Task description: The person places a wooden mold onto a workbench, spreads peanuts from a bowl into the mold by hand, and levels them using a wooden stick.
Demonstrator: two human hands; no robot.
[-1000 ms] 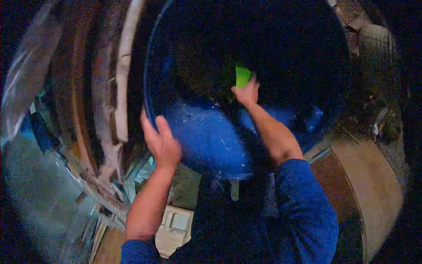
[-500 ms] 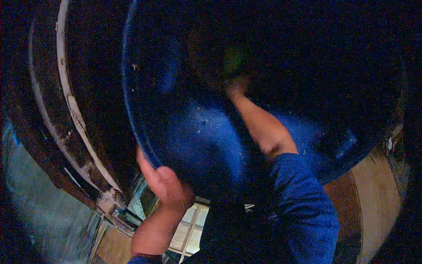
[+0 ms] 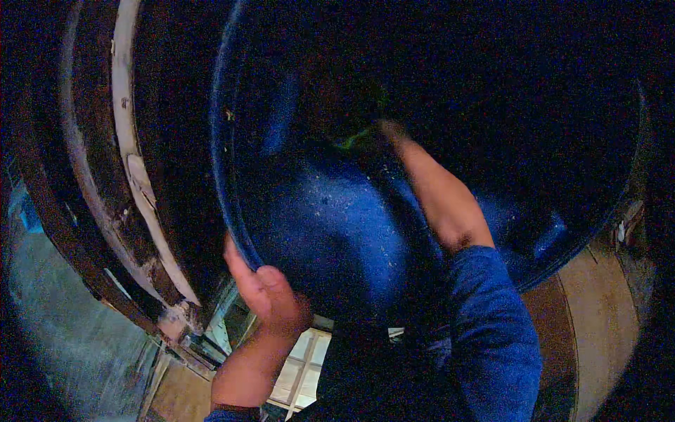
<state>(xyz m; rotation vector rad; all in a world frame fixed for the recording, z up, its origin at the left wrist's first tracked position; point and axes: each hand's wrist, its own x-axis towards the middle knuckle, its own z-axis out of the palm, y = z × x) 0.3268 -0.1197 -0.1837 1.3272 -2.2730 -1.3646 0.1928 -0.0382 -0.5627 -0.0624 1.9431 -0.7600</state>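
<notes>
Left hand (image 3: 266, 290) clasps the rim of the large, round, blue plastic-looking drum (image 3: 341, 211) around seven o'clock, probably steadying it; right hand (image 3: 394, 132) reaches inside, its grip too dark to tell, a dim green object (image 3: 354, 140) at its eight o'clock.

**Green Object (image 3: 349, 143) Sinks Into Shadow**

A second ago it stood bright just above the right hand (image 3: 394, 133), clear in that hand's fingers; now only a thin, dim streak shows to the hand's left, and the hand itself has gone dark and blurred. The left hand (image 3: 266, 292) has changed too — its thumb, earlier raised and apart from the fingers, now bends over the rim. Around both hands the blue drum (image 3: 348, 211) fills more of the view — while the pale wooden strip (image 3: 125, 105), up and left of the left hand, curves farther from the rim.
</notes>
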